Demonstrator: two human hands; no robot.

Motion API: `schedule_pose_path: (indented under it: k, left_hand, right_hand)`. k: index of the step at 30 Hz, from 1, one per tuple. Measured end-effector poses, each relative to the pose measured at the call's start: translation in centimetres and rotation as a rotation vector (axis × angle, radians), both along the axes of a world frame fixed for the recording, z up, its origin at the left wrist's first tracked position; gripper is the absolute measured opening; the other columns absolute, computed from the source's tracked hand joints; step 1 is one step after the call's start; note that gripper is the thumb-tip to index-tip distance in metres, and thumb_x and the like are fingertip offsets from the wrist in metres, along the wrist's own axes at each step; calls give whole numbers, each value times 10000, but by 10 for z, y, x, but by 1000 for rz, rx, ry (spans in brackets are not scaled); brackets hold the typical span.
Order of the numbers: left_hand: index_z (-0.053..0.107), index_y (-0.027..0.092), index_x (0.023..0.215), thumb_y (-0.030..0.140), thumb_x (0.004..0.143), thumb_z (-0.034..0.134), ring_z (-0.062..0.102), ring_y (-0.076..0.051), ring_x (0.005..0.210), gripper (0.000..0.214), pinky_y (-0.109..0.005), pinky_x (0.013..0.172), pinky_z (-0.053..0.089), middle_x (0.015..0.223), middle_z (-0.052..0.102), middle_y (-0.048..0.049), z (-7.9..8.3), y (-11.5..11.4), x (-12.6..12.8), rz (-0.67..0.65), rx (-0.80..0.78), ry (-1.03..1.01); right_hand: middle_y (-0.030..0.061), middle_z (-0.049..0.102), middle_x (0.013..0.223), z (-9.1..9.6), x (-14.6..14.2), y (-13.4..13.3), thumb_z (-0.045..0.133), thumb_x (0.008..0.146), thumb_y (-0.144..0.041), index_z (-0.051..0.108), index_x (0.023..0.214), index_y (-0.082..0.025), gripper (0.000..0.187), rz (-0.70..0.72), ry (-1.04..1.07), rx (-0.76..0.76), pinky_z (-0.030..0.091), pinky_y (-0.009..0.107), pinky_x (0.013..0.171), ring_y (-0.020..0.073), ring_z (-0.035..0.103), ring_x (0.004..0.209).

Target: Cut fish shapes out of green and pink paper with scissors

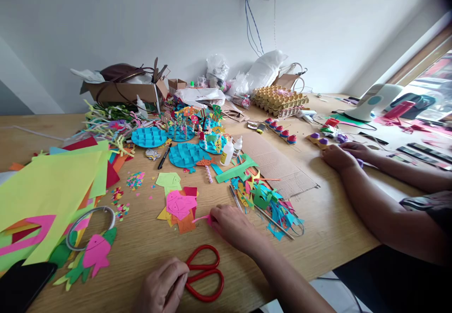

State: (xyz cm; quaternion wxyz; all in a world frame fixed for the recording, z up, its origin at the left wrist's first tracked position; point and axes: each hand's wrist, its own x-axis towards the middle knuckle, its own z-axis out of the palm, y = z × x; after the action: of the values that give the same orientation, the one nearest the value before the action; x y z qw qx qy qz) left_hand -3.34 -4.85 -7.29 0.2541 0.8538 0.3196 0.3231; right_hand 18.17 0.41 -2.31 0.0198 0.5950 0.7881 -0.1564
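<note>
My left hand (pixel 163 284) is closed at the blade end of the red-handled scissors (pixel 205 270), whose two loops point right; the blades are hidden behind my fingers. My right hand (pixel 229 226) pinches a thin strip of pink paper (pixel 201 218) just above the table. To its left lies a small pile of paper pieces, with a pink fish-shaped piece (pixel 180 204) on top of orange, yellow and red ones. Further left, several cut paper fish (pixel 96 252) lie by a roll of tape (pixel 72 242).
Large coloured sheets (pixel 52 181) and a black phone (pixel 26 280) occupy the left. Blue paper discs (pixel 187 155), glue bottles (pixel 227 152) and cardboard (pixel 278 162) lie beyond my hands. Paper scraps (pixel 263 195) are right of centre. Another person's hands (pixel 341 156) hold a painted egg-carton strip (pixel 318 140).
</note>
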Motion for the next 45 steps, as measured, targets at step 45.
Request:
schedule_pose_path:
  k: [45]
  left_hand:
    - [577,188,838,148,805,451,630,-167,724,136,-264,656,516,780,646,-41,23,75,-9,498,77,-201]
  right_hand:
    - [115,594,996,6,-56,70,548,795,-121,598,1021,-156,234,287,40,88,423,279,713,232,573,920]
